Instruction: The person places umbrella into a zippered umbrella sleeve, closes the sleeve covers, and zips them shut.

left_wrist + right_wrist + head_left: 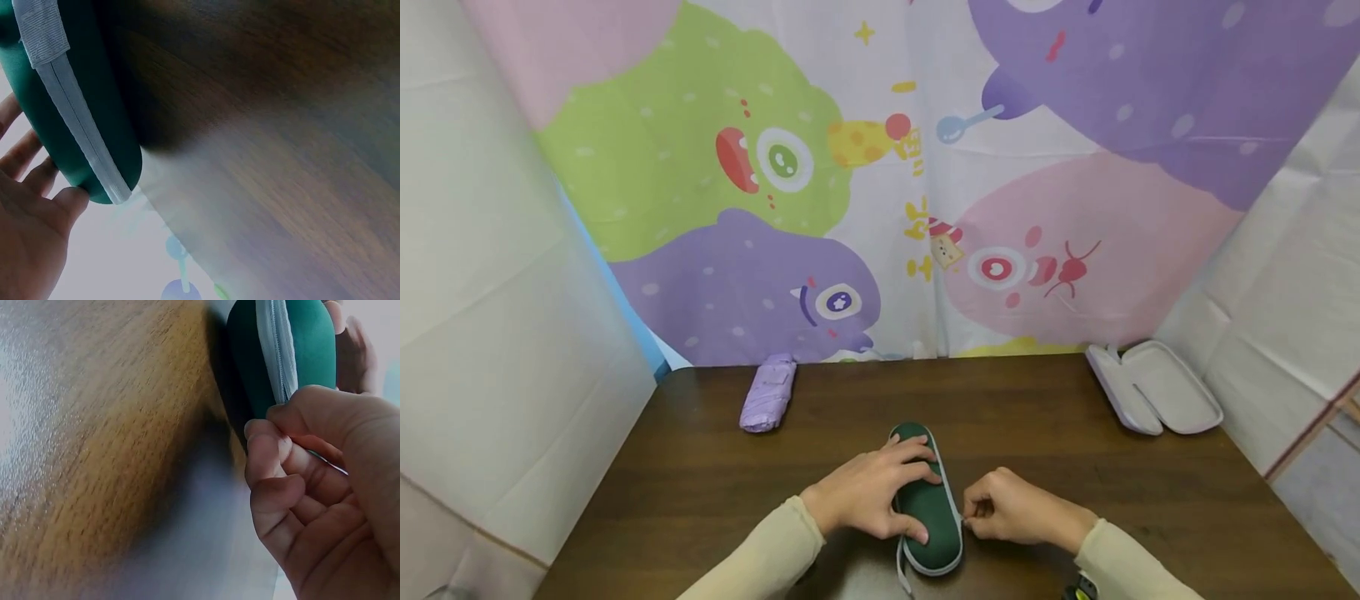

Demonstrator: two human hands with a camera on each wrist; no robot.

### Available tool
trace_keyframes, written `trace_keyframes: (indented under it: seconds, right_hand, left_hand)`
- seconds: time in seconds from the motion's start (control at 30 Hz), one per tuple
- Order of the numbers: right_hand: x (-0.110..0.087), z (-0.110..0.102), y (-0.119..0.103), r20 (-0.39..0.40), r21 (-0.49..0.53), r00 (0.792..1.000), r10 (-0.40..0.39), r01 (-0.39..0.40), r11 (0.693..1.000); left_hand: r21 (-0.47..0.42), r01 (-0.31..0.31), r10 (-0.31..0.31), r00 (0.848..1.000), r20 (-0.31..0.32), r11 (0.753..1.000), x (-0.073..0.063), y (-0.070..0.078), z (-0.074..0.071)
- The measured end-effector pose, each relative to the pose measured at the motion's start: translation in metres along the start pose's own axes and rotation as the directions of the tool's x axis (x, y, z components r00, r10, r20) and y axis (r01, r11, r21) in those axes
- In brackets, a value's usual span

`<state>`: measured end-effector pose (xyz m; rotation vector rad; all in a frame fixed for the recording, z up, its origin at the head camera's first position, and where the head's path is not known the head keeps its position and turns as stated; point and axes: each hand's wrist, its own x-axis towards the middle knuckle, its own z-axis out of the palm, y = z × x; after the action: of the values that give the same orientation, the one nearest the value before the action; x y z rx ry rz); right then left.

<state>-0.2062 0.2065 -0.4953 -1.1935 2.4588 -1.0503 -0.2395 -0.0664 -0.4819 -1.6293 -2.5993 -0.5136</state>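
A dark green zip glasses case (917, 504) with a pale grey zipper lies closed on the wooden table, long side pointing away from me. My left hand (880, 492) holds it from above, fingers spread over its top and thumb toward the near end. In the left wrist view the case's grey fabric hinge (84, 128) faces the camera. On the opposite side my right hand (1018, 506) pinches at the zipper (278, 353) between thumb and forefinger; the zipper pull is hidden by the fingertips. A grey strap (902, 567) hangs from the case's near left side.
A purple folded umbrella (768, 393) lies at the back left of the table (1015, 408). At the back right a pale case (1172, 387) lies opened out. Behind the table hangs a cartoon-printed curtain (887, 300), with white sheeting at both sides.
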Motion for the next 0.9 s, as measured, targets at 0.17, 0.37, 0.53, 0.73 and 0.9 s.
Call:
trace_keyframes:
  seconds: [0.17, 0.37, 0.53, 0.73, 0.9]
  right_hand:
    - [-0.003, 0.001, -0.003, -0.008, -0.012, 1.000, 0.006, -0.006, 1.000]
    - [-0.006, 0.003, -0.009, -0.010, -0.016, 1.000, 0.001, -0.001, 1.000]
    - [-0.009, 0.003, -0.012, -0.018, -0.029, 1.000, -0.011, 0.011, 1.000]
    - [-0.012, 0.004, -0.010, -0.053, -0.030, 0.998, -0.036, 0.035, 0.999]
    - [-0.013, -0.001, -0.003, -0.065, -0.007, 0.997, -0.036, 0.036, 0.999]
  left_hand:
    - [-0.014, 0.006, -0.006, 1.000, 0.006, 1.000, 0.000, 0.000, -0.001]
    - [-0.031, 0.016, -0.016, 1.000, 0.014, 0.999, -0.002, 0.000, -0.003]
    - [-0.031, 0.023, -0.023, 0.999, 0.023, 0.999, -0.002, 0.000, -0.004]
    - [-0.013, 0.027, -0.026, 1.000, 0.016, 1.000, -0.002, 0.001, -0.002]
    - [0.066, 0.032, -0.034, 0.999, 0.018, 0.997, -0.003, 0.004, -0.004]
